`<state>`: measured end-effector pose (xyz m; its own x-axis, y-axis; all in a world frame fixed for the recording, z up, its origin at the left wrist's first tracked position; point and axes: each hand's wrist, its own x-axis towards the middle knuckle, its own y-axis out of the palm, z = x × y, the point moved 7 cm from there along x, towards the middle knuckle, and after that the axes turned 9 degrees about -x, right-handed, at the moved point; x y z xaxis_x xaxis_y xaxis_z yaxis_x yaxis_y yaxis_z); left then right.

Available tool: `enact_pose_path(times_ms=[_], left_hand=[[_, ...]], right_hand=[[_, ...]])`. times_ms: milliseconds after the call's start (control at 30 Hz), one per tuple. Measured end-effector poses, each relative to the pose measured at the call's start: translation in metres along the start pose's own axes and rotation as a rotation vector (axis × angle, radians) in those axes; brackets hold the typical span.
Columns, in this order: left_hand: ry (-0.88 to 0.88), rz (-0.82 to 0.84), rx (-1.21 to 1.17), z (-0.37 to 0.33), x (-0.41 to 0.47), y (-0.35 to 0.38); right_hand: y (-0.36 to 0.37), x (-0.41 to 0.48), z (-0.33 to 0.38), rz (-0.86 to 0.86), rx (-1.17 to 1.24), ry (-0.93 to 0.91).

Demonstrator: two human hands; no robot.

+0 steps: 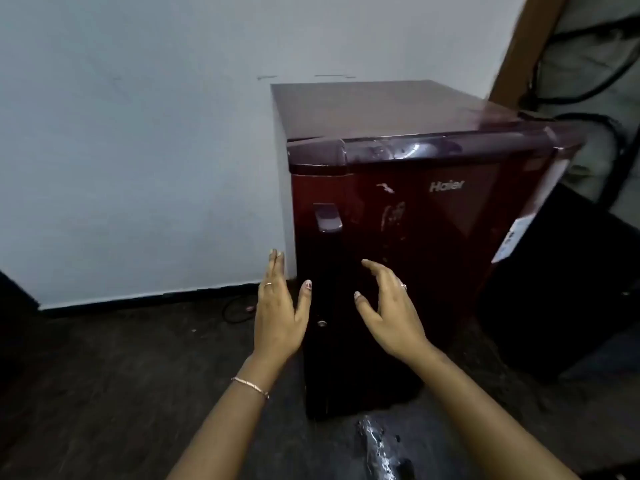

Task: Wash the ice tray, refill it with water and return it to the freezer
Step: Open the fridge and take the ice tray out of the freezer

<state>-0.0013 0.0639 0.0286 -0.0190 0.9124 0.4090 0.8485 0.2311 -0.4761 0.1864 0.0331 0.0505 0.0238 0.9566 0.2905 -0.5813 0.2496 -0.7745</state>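
left grip (282, 313) is wide, fingers straight and together with the thumb spread, holding nothing. right grip (388, 313) is wide too, fingers loosely curved, holding nothing. nearest the camera, between the two bare forearms, a dark glistening shape (379, 445) lies on the floor (104, 375); what it is cannot be told. a thin bracelet (250, 386) circles the left wrist. the left grip is at the left edge of the door of the fridge (433, 220), and the right grip is in front of the door's lower middle. whether either touches it is unclear. the fridge, small, dark red and marked haier, stands on the floor with its door closed. it has a handle (327, 216) high on the left edge and a keyhole (322, 323) just beside the left thumb. a label (512, 244) sits on its right side. behind it is a pale wall (138, 133), with a cable (239, 308) at its foot.
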Motion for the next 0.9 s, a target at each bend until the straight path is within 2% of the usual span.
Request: enact_pose_path(times_ms=[100, 200, 300, 567, 900], left_hand=[[-0.135, 0.016, -0.155, 0.013, 0.022, -0.001], [-0.265, 0.033, -0.334, 0.018, 0.034, 0.003], [-0.268, 0.031, -0.361, 0.018, 0.037, 0.006], [-0.282, 0.034, -0.387, 0.017, 0.033, 0.013], [-0.305, -0.012, -0.421, 0.008, 0.011, 0.003]], right_hand=[[0.015, 0.031, 0.013, 0.073, 0.058, -0.01], [0.033, 0.054, 0.018, 0.175, 0.171, 0.063], [0.039, 0.066, 0.015, 0.177, 0.297, 0.099], [0.041, 0.068, 0.01, 0.122, 0.395, 0.145], [0.031, 0.049, 0.009, 0.137, 0.363, 0.126]])
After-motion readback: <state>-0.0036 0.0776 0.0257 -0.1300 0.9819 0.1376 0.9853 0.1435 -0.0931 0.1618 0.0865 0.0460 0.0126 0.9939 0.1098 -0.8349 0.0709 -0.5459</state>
